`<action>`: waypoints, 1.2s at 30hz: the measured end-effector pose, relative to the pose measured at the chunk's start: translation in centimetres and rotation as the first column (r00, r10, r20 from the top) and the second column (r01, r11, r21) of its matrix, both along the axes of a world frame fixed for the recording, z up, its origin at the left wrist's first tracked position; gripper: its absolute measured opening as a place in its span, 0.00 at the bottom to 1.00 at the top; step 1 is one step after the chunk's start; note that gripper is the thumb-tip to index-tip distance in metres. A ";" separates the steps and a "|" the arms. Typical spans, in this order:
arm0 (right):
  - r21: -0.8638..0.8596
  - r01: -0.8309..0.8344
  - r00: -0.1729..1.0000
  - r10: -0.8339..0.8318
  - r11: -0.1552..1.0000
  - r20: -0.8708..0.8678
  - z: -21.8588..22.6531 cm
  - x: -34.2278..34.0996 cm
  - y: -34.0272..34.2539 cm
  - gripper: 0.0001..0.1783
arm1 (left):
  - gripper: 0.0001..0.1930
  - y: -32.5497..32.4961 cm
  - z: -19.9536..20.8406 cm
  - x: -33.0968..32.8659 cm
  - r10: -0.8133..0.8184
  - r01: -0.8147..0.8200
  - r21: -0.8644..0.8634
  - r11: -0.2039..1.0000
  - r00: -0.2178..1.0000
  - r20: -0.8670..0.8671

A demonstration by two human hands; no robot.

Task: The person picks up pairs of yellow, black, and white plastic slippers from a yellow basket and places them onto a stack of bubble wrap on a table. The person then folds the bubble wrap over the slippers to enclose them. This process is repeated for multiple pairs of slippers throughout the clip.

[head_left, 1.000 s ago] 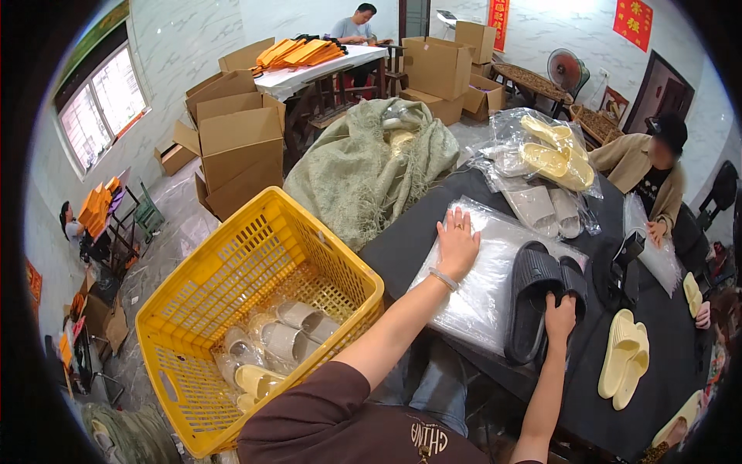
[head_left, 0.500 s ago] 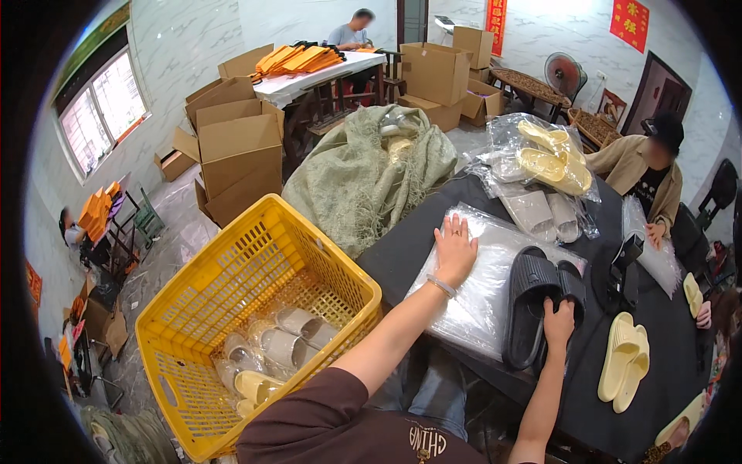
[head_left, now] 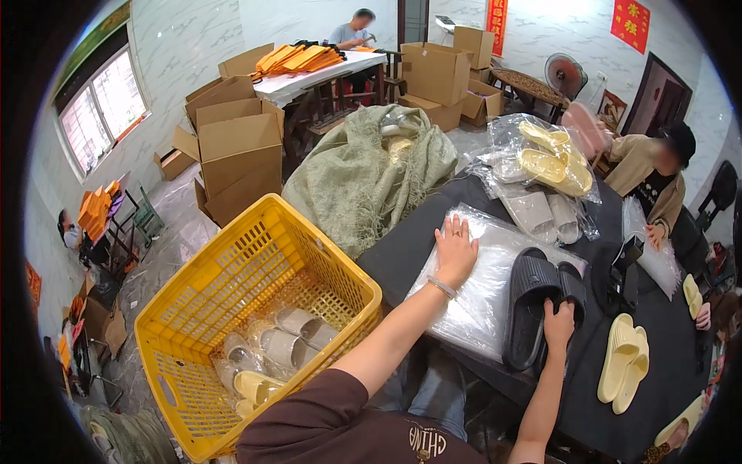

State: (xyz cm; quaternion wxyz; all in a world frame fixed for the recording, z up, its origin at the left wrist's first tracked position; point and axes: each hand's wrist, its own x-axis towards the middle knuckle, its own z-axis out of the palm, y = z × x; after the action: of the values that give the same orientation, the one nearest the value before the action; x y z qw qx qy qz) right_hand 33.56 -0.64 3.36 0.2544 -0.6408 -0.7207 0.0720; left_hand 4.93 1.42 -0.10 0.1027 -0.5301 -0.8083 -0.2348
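My left hand (head_left: 456, 251) lies flat with fingers spread on a stack of clear plastic bags (head_left: 471, 309). With fingers curled round its near part, my right hand (head_left: 558, 323) grips the right one of two black slippers (head_left: 530, 317), which rest on the right side of the stack. The sole under that hand is partly hidden. Just right of them, a pair of pale yellow slippers (head_left: 623, 362) lies on the dark cloth of the table. Beyond the stack are bagged grey slippers (head_left: 533, 216) and bagged yellow slippers (head_left: 564, 172).
A yellow crate (head_left: 358, 288) with bagged slippers stands at my left. Behind it are a green woven sack (head_left: 363, 174) and cardboard boxes (head_left: 239, 151). Across the table a co-worker (head_left: 649, 182) holds up pink slippers (head_left: 585, 131). A black device (head_left: 621, 271) stands on the table.
The co-worker across the table has raised pink slippers into view beside the bagged yellow ones. Both my hands stay in place. At the far table, another person's hand has come up.
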 end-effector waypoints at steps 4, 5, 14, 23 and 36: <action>-0.017 0.005 1.000 -0.005 1.000 0.012 -0.1 0.1 0.2 0.29 | 0.30 0.1 0.1 0.0 -0.001 0.001 -0.014 1.000 1.000 0.000; -0.004 -0.002 1.000 0.002 1.000 0.008 -0.3 0.2 0.2 0.29 | 0.30 0.1 0.0 0.0 -0.001 0.001 -0.011 1.000 1.000 -0.001; -0.056 -0.007 1.000 0.007 0.998 0.004 0.5 -0.1 -0.1 0.30 | 0.30 0.3 -0.3 0.0 0.008 -0.008 -0.005 1.000 1.000 -0.009; -0.035 -0.005 1.000 0.005 0.999 0.011 0.3 -0.1 0.0 0.29 | 0.30 0.1 -0.2 0.0 0.007 -0.007 0.004 1.000 1.000 -0.010; 0.018 -0.014 1.000 0.014 1.000 -0.014 0.0 0.0 -0.1 0.26 | 0.30 0.0 0.0 0.1 -0.005 0.005 0.009 1.000 1.000 -0.013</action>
State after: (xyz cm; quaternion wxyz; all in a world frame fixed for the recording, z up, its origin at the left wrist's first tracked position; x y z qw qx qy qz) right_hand 33.54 -0.73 3.40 0.2650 -0.6330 -0.7238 0.0718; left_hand 4.99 1.45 -0.15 0.1098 -0.5333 -0.8051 -0.2354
